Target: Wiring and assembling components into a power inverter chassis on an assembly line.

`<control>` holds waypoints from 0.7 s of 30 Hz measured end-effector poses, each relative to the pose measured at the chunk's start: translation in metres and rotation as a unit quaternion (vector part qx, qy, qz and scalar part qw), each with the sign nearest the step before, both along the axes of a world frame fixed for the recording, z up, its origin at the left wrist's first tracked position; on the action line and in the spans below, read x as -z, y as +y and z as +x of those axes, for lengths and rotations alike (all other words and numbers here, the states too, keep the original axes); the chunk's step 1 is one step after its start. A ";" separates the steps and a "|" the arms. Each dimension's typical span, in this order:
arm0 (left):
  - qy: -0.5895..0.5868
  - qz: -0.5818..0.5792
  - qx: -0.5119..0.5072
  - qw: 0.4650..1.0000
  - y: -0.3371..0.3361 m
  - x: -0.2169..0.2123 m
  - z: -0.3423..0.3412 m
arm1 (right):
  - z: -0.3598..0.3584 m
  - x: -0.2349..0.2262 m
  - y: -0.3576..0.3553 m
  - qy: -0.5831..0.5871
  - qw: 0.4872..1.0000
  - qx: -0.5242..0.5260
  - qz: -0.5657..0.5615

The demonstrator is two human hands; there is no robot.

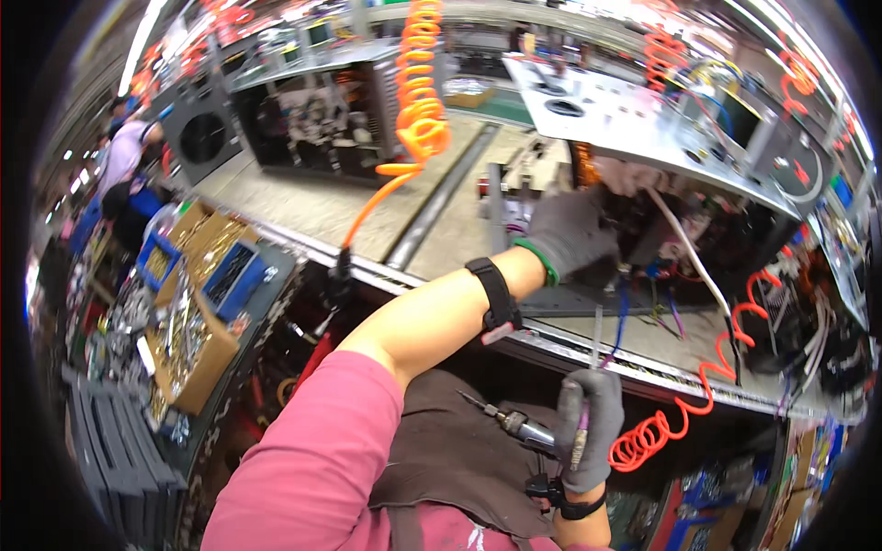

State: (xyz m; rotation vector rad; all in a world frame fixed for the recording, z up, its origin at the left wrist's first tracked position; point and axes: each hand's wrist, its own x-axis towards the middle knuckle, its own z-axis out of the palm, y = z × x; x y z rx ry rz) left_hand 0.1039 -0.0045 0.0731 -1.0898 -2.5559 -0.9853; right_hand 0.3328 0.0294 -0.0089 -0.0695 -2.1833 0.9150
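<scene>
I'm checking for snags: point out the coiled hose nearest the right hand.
The lower-right red coiled hose, loops beside the right hand; the others, like the large orange one, hang higher.

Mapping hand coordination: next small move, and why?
Probably raise the slim tool in the right hand toward the left hand. The left hand reaches in at the unit, while the slim tool points up but sits lower, apart from it. What the left hand touches is hidden, so this is a guess.

From afar I count two gloves [595, 421], two tools [525, 429] at one glove, two wrist straps [494, 286], two blue bins [239, 296] at left.
</scene>
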 end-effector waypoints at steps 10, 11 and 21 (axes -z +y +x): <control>-0.063 -0.065 0.235 0.968 -0.178 0.034 0.114 | -0.017 -0.005 -0.041 -0.121 0.917 -0.288 -0.248; -0.058 -0.101 0.203 0.972 -0.191 0.031 0.114 | -0.022 -0.005 -0.047 -0.142 0.898 -0.336 -0.245; 0.104 -0.066 -0.468 0.875 -0.485 0.024 0.091 | -0.078 -0.021 0.018 -0.033 0.966 -0.102 -0.234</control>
